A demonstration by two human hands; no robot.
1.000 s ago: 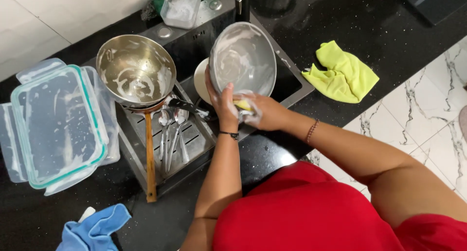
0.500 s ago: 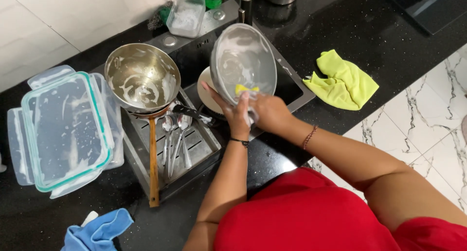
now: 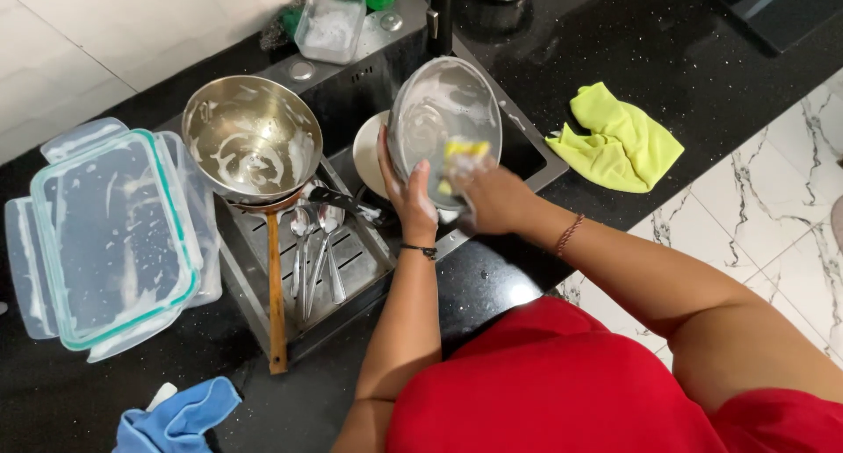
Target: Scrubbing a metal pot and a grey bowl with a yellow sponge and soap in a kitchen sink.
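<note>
We've got the left hand (image 3: 408, 190) clamped on the rim of the soapy steel bowl (image 3: 443, 119) above the sink (image 3: 378, 75) (stiff, light, probably slippery), right hand (image 3: 492, 198) gripping a yellow sponge (image 3: 465, 150) inside it.

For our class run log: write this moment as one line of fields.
left hand: holds steel bowl tilted over sink | right hand: presses yellow sponge inside bowl | nearby: soapy pan, spoons
</note>
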